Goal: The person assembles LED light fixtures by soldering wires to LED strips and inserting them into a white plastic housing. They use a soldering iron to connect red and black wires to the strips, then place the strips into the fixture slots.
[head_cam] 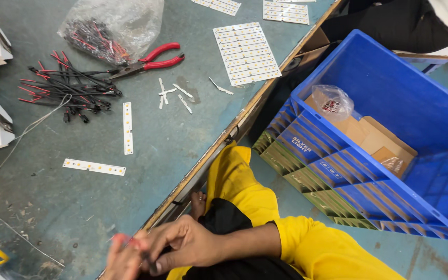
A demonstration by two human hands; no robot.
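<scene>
1. The worktable (pixel 146 155) is the largest thing in view, a grey-green top whose wooden edge runs diagonally from upper right to lower left. Both hands work right at that edge, so anything dropped could fall off the table onto the lap or the floor, I judge.
2. The blue crate (pixel 390 93) stands on the floor just beside the table edge, with cardboard (pixel 374 137) and a small plastic bag (pixel 332 101) inside. It closes off room to the person's right; the open room lies over the table ahead.
3. A clear bag of wires (pixel 111 26) and a loose bundle of red and black wires (pixel 68 85) lie far up the table, with red-handled pliers (pixel 151 61) between them. Reaching for them means crossing the loose LED strips.
4. A panel of LED strips (pixel 246 53) lies near the edge. Two single LED strips (pixel 127 128) and (pixel 94 166) lie apart in the middle, and a sleeve could sweep them off.
5. The right hand (pixel 187 243) is closed narrowly, pinching a thin red and black wire piece (pixel 133 246) at the bottom of the view.
6. The left hand (pixel 123 262) is blurred; it touches the same wire piece, but I cannot tell how its fingers are set. The blur suggests quick motion, which could let the small piece slip.
</scene>
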